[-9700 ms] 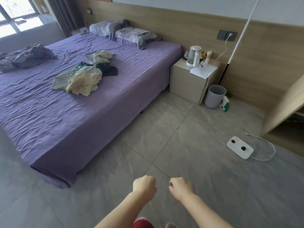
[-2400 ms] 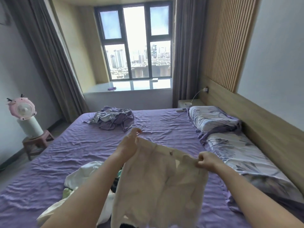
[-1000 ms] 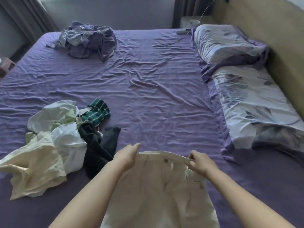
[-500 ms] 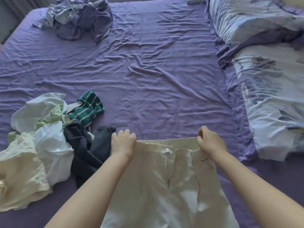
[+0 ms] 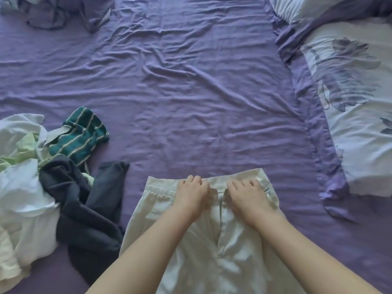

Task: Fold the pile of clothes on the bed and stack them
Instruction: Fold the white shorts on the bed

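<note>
Since half a second ago the trousers (image 5: pixel 203 240) have been laid flat on the bed (image 5: pixel 191 102), and both hands have been brought in from the waistband's ends to its middle. The left hand (image 5: pixel 192 197) and right hand (image 5: pixel 247 197) are now rested side by side on the waistband, either side of the fly; the fingers (image 5: pixel 194 180) are curled against the cloth, though whether anything is pinched cannot be told. The trousers are judged light, soft and limp, with a faint sheen that suggests they may slide over themselves when folded; only the waistband is likely to be somewhat stiff, so hold is best taken at its two corners, or at waist and hem together. The sheet is wrinkled and yielding, so creases may be pressed in. The pile (image 5: pixel 42 177) of unfolded clothes is left just beside the trousers on the left. A pillow (image 5: pixel 352 102) is seen at the right, and bunched bedding (image 5: pixel 53 11) at the far corner.
</note>
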The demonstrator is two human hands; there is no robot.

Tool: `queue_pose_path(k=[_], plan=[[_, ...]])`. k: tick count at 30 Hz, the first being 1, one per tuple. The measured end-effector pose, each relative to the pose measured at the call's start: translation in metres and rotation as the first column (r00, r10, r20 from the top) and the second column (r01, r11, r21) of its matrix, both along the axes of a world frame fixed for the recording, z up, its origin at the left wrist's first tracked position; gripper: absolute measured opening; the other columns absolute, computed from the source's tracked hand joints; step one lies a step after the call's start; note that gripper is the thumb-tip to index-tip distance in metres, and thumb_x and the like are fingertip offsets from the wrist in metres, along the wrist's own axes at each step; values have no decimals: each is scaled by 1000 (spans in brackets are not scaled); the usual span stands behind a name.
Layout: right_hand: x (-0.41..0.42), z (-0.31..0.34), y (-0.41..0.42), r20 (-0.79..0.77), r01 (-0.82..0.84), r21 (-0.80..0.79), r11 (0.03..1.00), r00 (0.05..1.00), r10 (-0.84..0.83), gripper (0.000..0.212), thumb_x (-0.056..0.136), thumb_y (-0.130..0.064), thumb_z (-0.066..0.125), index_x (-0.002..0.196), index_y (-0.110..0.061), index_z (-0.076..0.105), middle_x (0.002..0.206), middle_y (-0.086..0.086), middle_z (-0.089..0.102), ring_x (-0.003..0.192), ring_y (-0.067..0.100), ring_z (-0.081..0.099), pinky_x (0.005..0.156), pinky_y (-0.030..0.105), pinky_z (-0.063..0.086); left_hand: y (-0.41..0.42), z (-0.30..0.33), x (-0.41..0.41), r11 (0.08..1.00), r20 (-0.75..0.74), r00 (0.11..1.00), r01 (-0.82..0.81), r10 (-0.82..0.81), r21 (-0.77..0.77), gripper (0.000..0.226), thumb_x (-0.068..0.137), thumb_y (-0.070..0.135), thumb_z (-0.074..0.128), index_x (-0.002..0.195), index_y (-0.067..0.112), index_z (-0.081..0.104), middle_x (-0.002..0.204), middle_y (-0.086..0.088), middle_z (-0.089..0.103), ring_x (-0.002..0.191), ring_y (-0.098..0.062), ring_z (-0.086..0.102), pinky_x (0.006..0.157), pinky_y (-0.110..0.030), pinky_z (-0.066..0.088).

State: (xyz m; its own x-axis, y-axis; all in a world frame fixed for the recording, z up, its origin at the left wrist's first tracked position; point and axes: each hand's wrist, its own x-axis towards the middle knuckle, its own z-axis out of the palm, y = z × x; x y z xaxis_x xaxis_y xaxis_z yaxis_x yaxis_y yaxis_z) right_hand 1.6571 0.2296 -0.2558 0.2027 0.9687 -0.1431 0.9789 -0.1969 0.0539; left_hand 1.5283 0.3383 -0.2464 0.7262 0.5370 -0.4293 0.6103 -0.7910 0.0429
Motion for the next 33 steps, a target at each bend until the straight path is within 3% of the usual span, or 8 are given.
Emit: queue_pose_path(k=[4, 6, 12, 18, 23, 27, 29, 33], plan=[[7, 10, -9, -34, -33, 82, 996, 999, 36, 44, 19, -8, 85, 51, -20, 57, 51, -3, 51, 49, 22, 53, 58, 36, 45, 8, 0, -8, 985, 179, 983, 0, -31, 171, 35, 46, 39, 90, 58, 26, 59, 60, 6, 54, 61, -20, 54, 58, -30, 40], [12, 17, -11, -68, 11, 188, 982, 998, 2, 33, 40, -8, 82, 58, -22, 57, 58, -6, 51, 56, 21, 54, 74, 38, 36, 10, 4, -11, 978, 311, 950, -93, 32, 185, 34, 44, 31, 91, 53, 23, 59, 56, 3, 51, 57, -23, 53, 55, -30, 40], [-5, 32, -3, -148, 105, 363, 926, 987, -54, 44, 62, 3, 73, 100, -17, 66, 93, -2, 70, 97, 24, 65, 100, 49, 36, -24, 14, -34, 953, 468, 834, -296, 292, -67, 40, 61, 18, 78, 97, 18, 59, 85, -6, 60, 74, -30, 60, 63, -38, 47], [-51, 11, -81, -219, 173, 153, 973, 966, -137, 53, 87, -41, 38, 137, -24, 40, 145, 11, 39, 138, 32, 25, 108, 54, 19, -103, -4, -88, 998, 294, 954, -59, 66, -30, 53, 81, 47, 40, 130, 27, 46, 138, -3, 52, 130, -29, 42, 101, -54, 40], [-67, -26, -149, -177, 142, -32, 989, 973, -146, 64, 93, -61, 8, 139, -26, 36, 149, 7, 30, 142, 28, 15, 111, 49, 8, -124, -16, -109, 998, 53, 998, -28, 30, -52, 85, 68, 69, 38, 134, 18, 51, 142, -5, 48, 135, -30, 38, 100, -61, 21], [-72, -25, -157, -152, 202, 31, 979, 969, -195, 61, 84, -57, 38, 133, -21, 43, 141, 14, 44, 136, 33, 25, 109, 51, 10, -128, -18, -121, 998, 37, 999, -17, 19, -53, 95, 67, 74, 35, 139, 13, 41, 146, -10, 40, 136, -32, 35, 104, -60, 14], [-82, -15, -145, -184, 235, 110, 966, 960, -213, 53, 71, -42, 63, 117, -17, 56, 131, 15, 52, 126, 32, 40, 104, 48, 23, -131, -14, -121, 999, 112, 994, -6, 11, -42, 80, 68, 66, 39, 130, 19, 56, 139, -9, 51, 130, -31, 46, 102, -59, 20], [-109, -1, -110, -356, 404, 189, 895, 878, -321, 29, 75, -45, 46, 82, -21, 61, 93, 0, 60, 84, 23, 59, 69, 34, 47, -125, -10, -113, 995, 332, 938, -83, 96, -54, 34, 79, 42, 42, 94, 31, 71, 116, 1, 67, 113, -25, 61, 99, -61, 37]])
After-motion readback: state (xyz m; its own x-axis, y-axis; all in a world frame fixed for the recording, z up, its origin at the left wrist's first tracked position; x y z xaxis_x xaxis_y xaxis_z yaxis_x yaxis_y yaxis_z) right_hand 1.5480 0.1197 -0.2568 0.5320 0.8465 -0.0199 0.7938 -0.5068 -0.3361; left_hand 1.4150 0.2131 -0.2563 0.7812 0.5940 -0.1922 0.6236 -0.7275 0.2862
